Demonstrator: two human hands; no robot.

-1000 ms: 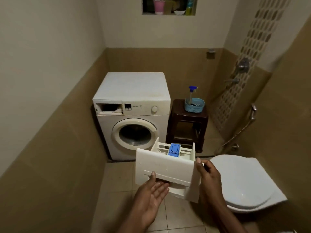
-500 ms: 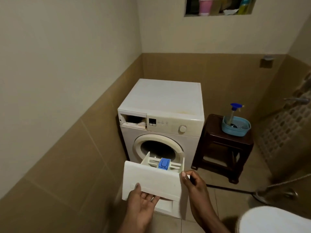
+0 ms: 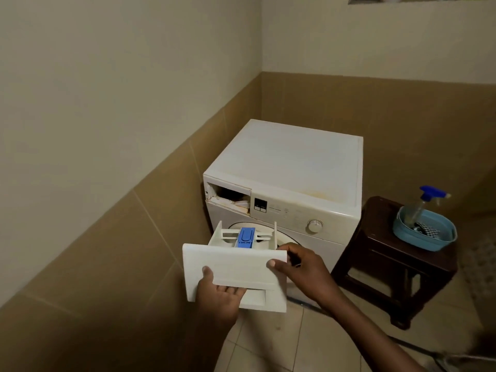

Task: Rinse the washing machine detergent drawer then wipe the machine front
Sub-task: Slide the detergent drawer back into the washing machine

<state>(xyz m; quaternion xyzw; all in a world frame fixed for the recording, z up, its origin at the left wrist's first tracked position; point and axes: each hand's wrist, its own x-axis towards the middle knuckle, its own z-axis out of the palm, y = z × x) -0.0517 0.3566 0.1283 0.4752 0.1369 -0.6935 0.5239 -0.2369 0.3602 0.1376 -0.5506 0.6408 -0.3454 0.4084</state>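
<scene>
Both hands gripped the detergent drawer (image 3: 236, 267): the left hand (image 3: 218, 299) cupped under its front panel, the right hand (image 3: 300, 269) pinching its right edge. It hung in the air before the washing machine (image 3: 290, 167), whose slot (image 3: 229, 196) gaped empty; reinserting and wiping seemingly remained

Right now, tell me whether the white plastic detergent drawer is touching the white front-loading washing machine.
Apart. The head view shows the white plastic detergent drawer held by the left hand and right hand in front of the white front-loading washing machine, its slot empty.
</scene>
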